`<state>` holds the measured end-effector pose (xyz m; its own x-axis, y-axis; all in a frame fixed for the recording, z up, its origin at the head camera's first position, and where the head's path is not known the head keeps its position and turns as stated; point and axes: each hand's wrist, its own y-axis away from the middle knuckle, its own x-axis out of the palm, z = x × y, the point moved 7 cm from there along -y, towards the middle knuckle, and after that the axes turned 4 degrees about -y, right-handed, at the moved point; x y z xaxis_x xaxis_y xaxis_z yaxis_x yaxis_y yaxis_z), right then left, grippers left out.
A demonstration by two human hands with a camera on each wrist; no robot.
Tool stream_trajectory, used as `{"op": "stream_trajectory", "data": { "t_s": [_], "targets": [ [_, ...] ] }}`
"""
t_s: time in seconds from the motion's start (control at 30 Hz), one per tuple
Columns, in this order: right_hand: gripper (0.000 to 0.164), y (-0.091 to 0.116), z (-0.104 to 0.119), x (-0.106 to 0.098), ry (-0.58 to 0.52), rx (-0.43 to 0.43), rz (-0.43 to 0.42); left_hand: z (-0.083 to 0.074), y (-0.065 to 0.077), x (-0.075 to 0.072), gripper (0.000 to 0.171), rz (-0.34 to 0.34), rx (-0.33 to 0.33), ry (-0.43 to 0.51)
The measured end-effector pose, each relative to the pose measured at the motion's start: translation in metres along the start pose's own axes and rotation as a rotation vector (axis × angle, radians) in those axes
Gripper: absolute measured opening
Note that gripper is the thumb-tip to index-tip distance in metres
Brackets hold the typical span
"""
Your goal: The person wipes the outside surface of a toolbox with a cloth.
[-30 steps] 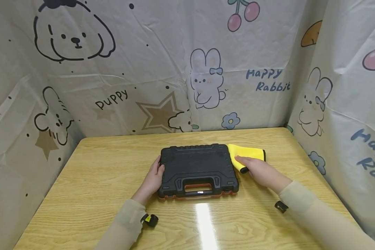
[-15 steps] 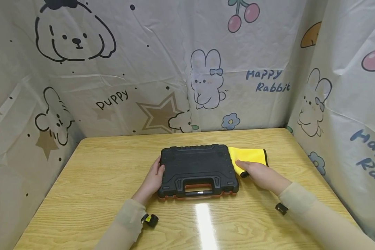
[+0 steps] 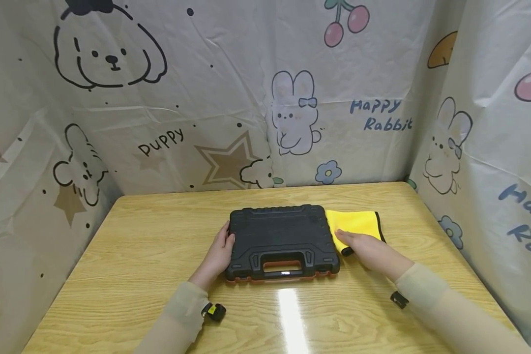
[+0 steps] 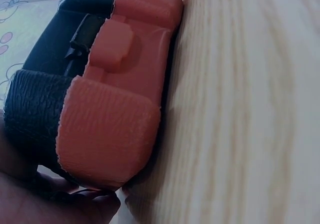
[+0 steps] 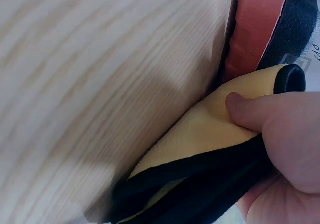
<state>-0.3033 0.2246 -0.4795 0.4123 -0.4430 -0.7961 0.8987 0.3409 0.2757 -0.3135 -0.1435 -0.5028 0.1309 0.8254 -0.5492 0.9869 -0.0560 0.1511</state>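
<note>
A black tool case [image 3: 279, 233] with an orange-red lower half [image 4: 107, 129] lies flat on the table, its carry handle facing the person. My left hand [image 3: 218, 253] holds the case's left side, thumb near the top edge and fingertips low by the bottom corner in the left wrist view. On the opposite side, my right hand [image 3: 367, 248] grips a folded yellow cloth [image 3: 358, 221] with black edging, the thumb lying on top of it. The cloth sits right against the case's right side. In the right wrist view its folded layers hang below the hand [image 5: 295, 144].
The wooden table [image 3: 137, 275] stretches out around the case. Cartoon-printed sheets [image 3: 203, 88] hang behind the table and along both sides. A small black device is strapped at each wrist, over beige sleeves [image 3: 177, 309].
My right hand and the cloth have slid slightly toward the person along the case's right side. The left hand keeps its hold, and the case stays in place.
</note>
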Motion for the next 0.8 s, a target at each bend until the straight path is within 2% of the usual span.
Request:
{"op": "stream_trajectory", "data": {
  "t_s": [0.1,0.2,0.33,0.57,0.8],
  "targets": [
    [0.047,0.005,0.008,0.0,0.181,-0.156,-0.039,-0.001,0.001,0.001,0.059,0.003,-0.011,0.001],
    [0.05,0.008,0.01,0.0,0.275,-0.208,-0.064,-0.001,0.001,0.001,0.059,0.005,-0.015,0.002],
    [0.054,0.01,0.01,0.002,0.324,-0.219,-0.058,0.001,0.0,0.001,0.059,0.005,-0.021,-0.002],
    [0.059,0.015,0.014,0.007,0.349,-0.215,-0.048,0.003,-0.002,0.001,0.059,0.0,-0.032,-0.011],
    [0.055,0.02,0.014,0.014,0.389,-0.249,-0.054,0.001,-0.003,0.001,0.06,0.004,-0.028,0.003]
  ]
}}
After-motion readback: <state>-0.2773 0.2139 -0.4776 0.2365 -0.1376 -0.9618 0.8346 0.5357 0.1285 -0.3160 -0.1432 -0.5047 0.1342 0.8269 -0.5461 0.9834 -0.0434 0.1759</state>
